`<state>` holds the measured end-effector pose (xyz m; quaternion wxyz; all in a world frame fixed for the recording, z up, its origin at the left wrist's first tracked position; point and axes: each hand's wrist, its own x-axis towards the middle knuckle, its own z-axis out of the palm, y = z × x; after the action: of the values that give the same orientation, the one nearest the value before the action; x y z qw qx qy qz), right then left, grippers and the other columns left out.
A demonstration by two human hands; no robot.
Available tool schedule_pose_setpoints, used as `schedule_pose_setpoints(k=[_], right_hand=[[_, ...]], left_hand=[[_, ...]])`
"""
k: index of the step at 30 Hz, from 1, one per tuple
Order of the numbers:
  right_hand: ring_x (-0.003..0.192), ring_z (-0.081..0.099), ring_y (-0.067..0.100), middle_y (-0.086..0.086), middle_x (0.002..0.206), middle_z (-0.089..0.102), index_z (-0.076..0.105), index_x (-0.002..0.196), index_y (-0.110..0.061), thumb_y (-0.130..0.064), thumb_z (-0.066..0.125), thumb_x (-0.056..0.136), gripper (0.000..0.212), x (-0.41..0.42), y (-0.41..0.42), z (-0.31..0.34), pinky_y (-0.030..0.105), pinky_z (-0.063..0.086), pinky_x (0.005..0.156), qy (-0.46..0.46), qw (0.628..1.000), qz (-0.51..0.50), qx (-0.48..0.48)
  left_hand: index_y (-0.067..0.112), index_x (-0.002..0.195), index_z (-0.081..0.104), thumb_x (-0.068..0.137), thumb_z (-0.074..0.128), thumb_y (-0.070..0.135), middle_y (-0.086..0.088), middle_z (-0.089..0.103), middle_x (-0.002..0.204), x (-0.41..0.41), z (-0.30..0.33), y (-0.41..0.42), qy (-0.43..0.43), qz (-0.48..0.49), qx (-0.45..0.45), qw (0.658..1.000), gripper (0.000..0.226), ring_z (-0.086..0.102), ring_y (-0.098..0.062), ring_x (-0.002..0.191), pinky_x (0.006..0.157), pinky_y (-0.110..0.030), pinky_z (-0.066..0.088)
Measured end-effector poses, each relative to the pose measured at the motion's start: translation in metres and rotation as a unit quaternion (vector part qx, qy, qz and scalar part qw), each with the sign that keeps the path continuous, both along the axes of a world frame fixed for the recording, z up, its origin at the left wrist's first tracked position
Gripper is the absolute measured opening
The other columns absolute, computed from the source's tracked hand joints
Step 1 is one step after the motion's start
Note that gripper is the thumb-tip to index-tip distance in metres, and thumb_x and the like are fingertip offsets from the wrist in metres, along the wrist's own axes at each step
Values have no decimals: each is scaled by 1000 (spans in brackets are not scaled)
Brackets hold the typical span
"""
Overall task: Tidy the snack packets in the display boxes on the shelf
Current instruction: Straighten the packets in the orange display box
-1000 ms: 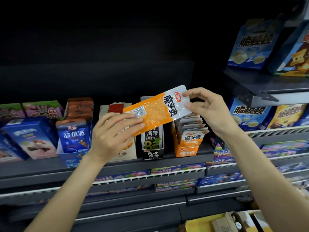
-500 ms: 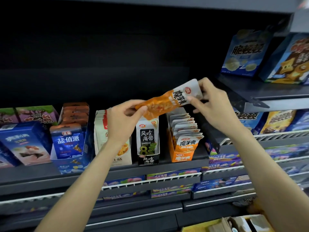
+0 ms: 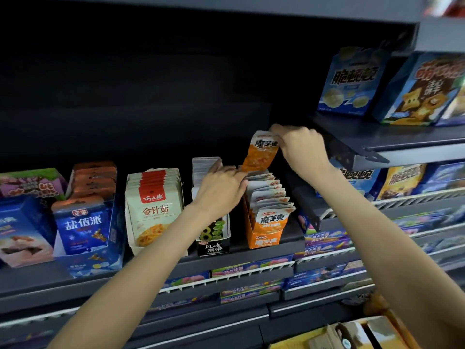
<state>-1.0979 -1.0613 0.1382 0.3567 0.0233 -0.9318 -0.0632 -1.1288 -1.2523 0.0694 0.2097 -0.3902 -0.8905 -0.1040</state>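
Packet [image 3: 260,152] turned upright above orange box [image 3: 264,239]; right hand [image 3: 300,147] pinching top, left hand [image 3: 221,190] released, parting row.

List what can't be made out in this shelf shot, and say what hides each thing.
- Black seaweed-packet display box: head view, its upper packets hidden behind the left hand.
- Orange-and-white snack packet: top corner covered by the right hand.
- Orange display box: rear packets overlap, count unclear.
- Dark blue ice-cream box: cut by the left edge.
- Lower-shelf packs: blurred, text unreadable.
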Motion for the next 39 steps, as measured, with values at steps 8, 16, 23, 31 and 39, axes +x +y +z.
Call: schedule_pose_setpoints(k=[8, 16, 23, 31, 39], right_hand=[[101, 60, 31, 10, 109, 65, 64, 106, -22, -27, 53, 95, 16, -52, -6, -2, 29, 39, 67, -278, 958, -48, -60], [99, 61, 27, 8, 108, 64, 59, 106, -16, -39, 73, 80, 37, -74, 9, -26, 30, 44, 70, -311, 940, -26, -141], [81, 60, 14, -2, 91, 63, 59, 94, -24, -18, 72, 83, 17, -46, 20, -21, 29, 51, 75, -268, 928, 118, -230], [99, 60, 16, -4, 112, 65, 68, 110, -25, -23, 58, 94, 19, -42, 23, -24, 27, 47, 81, -352, 924, 117, -88], [95, 62, 9, -5, 102, 69, 69, 106, -24, -30, 61, 92, 17, -49, 24, -16, 28, 50, 86, -362, 905, 149, -164]], left_hand=[[18, 117, 67, 97, 41, 31, -1, 70, 110, -11, -3, -4, -20, -43, -10, 999, 35, 62, -18, 107, 112, -36, 26], [19, 113, 68, 93, 23, 41, 2, 71, 103, -12, -6, -6, -3, -52, -7, 999, 53, 65, -18, 100, 106, -35, 34], [20, 111, 69, 94, 32, 37, 4, 71, 103, -12, -7, -6, 8, -49, 4, 999, 45, 66, -16, 98, 99, -34, 40], [21, 112, 68, 94, 31, 38, 5, 71, 104, -12, -8, -6, 5, -45, -5, 999, 45, 65, -16, 98, 98, -34, 41], [22, 126, 54, 97, 35, 25, 3, 56, 132, -22, 5, 1, -91, -32, -30, 995, 35, 46, -13, 125, 111, -31, 20]])
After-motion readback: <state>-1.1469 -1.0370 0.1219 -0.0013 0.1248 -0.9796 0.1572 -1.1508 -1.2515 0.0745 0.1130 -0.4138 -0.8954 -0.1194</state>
